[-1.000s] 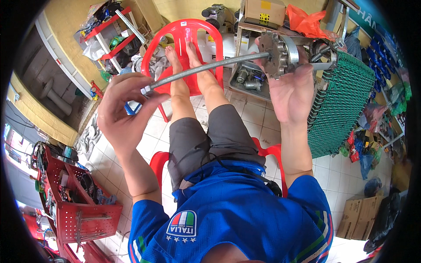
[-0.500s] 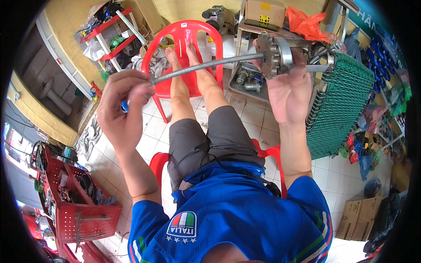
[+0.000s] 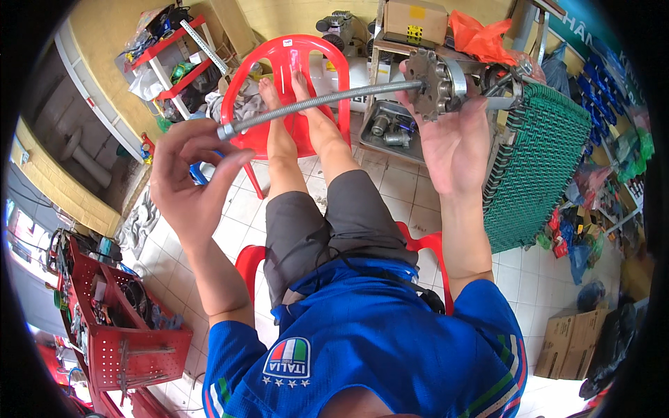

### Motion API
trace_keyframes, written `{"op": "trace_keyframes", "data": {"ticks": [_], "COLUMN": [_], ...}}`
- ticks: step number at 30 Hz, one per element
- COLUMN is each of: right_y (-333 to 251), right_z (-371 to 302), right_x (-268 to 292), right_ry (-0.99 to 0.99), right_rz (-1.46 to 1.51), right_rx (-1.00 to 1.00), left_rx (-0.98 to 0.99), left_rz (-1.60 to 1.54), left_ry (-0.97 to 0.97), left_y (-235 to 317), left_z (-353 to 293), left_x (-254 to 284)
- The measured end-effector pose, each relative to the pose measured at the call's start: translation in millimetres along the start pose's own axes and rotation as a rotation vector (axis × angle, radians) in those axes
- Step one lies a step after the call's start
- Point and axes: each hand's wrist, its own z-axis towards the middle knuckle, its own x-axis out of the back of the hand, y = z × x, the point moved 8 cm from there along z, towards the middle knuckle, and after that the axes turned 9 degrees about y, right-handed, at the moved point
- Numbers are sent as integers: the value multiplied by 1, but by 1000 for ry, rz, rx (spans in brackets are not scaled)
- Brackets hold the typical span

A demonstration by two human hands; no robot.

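Note:
My right hand is raised, palm toward me, and grips a toothed metal sprocket from below and behind. A shiny metal ring sits against the sprocket's right face. From the sprocket's centre a long threaded rod runs left, sloping slightly down. A hex nut sits at the rod's left end. Close around that end is my left hand, its thumb spread away from the curled fingers. The fingertips are beside the nut, and whether they touch it I cannot tell.
My bare feet rest on a red plastic chair ahead. A metal tray of parts stands beyond my right hand, beside a green woven panel. A red tool cart stands at lower left, cardboard boxes at lower right.
My left thumb has moved down, away from the rod's end, uncovering the nut. The rod's left end has shifted slightly left. My right hand keeps hold of the sprocket.

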Motion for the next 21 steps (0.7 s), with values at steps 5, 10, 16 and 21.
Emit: {"op": "trace_keyframes", "data": {"ticks": [5, 10, 16, 21], "right_y": [-2, 4, 4, 5], "right_z": [1, 0, -1, 0], "right_x": [-3, 3, 5, 2], "right_ry": [-15, 9, 21, -2], "right_rz": [6, -5, 9, 8], "right_rx": [-8, -17, -15, -20], "left_rx": [-48, -126, -115, -19], "left_rz": [97, -63, 182, -45], "left_ry": [2, -175, -154, -120], "left_y": [1, -4, -2, -16], "left_z": [0, 4, -1, -2], "left_x": [0, -1, -6, 6]}}
